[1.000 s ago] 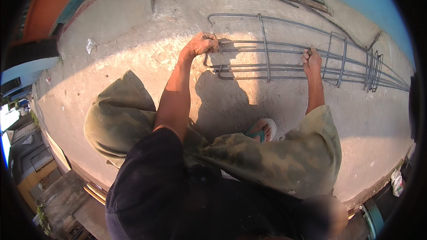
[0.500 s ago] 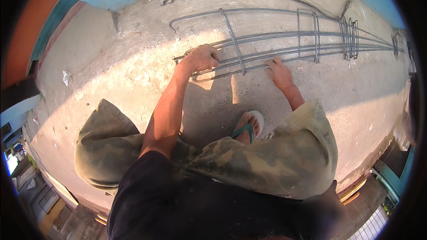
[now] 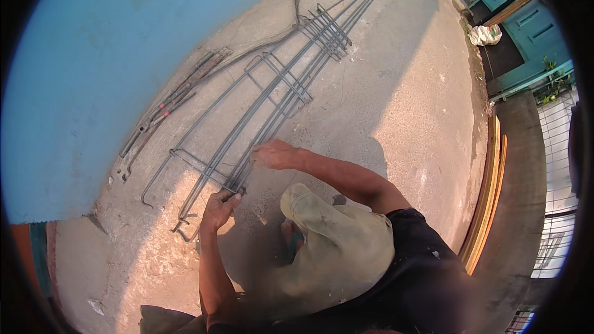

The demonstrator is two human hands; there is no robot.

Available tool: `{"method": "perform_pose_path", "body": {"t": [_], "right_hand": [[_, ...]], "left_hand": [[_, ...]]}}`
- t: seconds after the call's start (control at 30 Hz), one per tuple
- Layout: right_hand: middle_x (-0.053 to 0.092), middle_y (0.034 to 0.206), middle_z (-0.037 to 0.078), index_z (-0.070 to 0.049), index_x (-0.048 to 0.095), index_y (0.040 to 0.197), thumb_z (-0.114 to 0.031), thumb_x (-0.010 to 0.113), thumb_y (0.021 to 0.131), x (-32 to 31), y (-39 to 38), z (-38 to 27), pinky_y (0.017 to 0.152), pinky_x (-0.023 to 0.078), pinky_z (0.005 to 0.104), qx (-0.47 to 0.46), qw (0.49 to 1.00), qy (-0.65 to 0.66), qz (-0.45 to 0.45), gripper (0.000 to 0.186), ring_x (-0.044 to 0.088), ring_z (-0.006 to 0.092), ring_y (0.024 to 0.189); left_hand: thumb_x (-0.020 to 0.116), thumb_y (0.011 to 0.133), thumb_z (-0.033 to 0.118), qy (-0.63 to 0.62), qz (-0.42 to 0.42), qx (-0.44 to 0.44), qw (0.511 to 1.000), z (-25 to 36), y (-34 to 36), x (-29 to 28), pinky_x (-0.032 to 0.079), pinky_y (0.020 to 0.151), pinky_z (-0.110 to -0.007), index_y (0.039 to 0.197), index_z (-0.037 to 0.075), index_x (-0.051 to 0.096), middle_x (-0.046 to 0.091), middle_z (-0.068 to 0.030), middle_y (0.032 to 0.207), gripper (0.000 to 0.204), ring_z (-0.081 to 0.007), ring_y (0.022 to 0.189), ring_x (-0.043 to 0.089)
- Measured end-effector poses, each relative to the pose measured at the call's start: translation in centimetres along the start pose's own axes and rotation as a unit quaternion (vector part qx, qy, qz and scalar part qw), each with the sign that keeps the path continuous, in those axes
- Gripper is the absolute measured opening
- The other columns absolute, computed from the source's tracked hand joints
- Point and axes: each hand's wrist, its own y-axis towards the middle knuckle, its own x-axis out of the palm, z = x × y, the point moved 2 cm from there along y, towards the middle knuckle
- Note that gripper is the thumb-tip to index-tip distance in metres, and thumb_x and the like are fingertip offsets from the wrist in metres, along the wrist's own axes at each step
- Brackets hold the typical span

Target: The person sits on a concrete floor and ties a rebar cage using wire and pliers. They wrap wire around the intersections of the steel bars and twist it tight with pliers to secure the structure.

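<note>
A long cage of grey steel rebar lies on the concrete, running from near my hands to the far top, with square stirrups around its bars. My left hand is closed at the near corner of the closest stirrup, thumb against the steel. Farther along the same side, my right hand has its fingers bent over the outer bar; their tips are partly hidden. Hooked bar ends stick out beyond my left hand.
Pipes and bars with red marks lie left of the cage, beside a blue wall. Several bunched stirrups sit farther along. Wooden planks and a white sack are at the right.
The view has swung right, so the cage now runs diagonally. My left hand has shifted from the bars near their hooked ends to the stirrup corner. My right hand stays by the outer bar.
</note>
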Motion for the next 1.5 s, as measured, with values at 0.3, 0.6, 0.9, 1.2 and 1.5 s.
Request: {"method": "perform_pose_path", "body": {"t": [0.3,0.6,0.9,1.2,1.5], "right_hand": [[0.061,0.101,0.014,-0.004,0.062,0.104,-0.03,0.061,0.09,-0.2,-0.3,-3.1,0.075,0.05,0.0478,0.049,0.999,0.007,0.004,0.029,0.064,0.0343,0.087],[0.064,0.103,0.012,-0.008,0.065,0.101,-0.033,0.054,0.092,-2.1,1.3,-1.8,0.079,0.051,0.0429,-0.007,0.997,0.013,-0.074,0.029,0.063,0.0317,0.096],[0.061,0.093,0.014,-0.003,0.064,0.092,-0.02,0.07,0.085,-0.3,-0.5,-3.9,0.071,0.05,0.042,0.02,0.993,0.072,0.092,0.019,0.062,0.0345,0.083],[0.06,0.088,0.014,-0.001,0.062,0.089,-0.016,0.071,0.084,0.4,0.3,-5.1,0.07,0.049,0.042,-0.025,0.995,0.073,0.07,0.018,0.061,0.0356,0.08],[0.062,0.092,0.014,-0.002,0.065,0.095,-0.017,0.072,0.083,-0.2,-0.1,-5.4,0.072,0.049,0.0408,0.01,0.993,0.077,0.091,0.021,0.061,0.0356,0.084]], "left_hand": [[0.073,0.085,0.025,0.038,0.04,0.027,0.998,-0.9,-0.7,-1.4,0.042,0.058,-0.028,0.095,-0.005,0.07,0.063,-0.0035,0.07,0.032,-0.0096,0.063,0.05],[0.074,0.083,0.026,0.063,0.08,0.054,0.993,-0.6,-0.8,-0.3,0.046,0.064,-0.032,0.095,-0.002,0.073,0.066,-0.0102,0.075,0.031,-0.0157,0.067,0.057],[0.07,0.084,0.037,0.108,0.158,0.059,0.98,-2.0,-2.0,1.3,0.051,0.078,-0.043,0.096,0.001,0.073,0.069,-0.0208,0.086,0.037,-0.0337,0.082,0.067],[0.065,0.087,0.038,0.143,0.198,0.059,0.968,-1.5,-3.6,1.1,0.051,0.08,-0.045,0.095,0.006,0.072,0.07,-0.0182,0.091,0.034,-0.0357,0.089,0.066],[0.061,0.089,0.033,0.192,0.246,0.092,0.946,-1.5,-2.3,3.0,0.051,0.085,-0.047,0.095,0.003,0.071,0.069,-0.0196,0.092,0.031,-0.0375,0.092,0.066]]}}
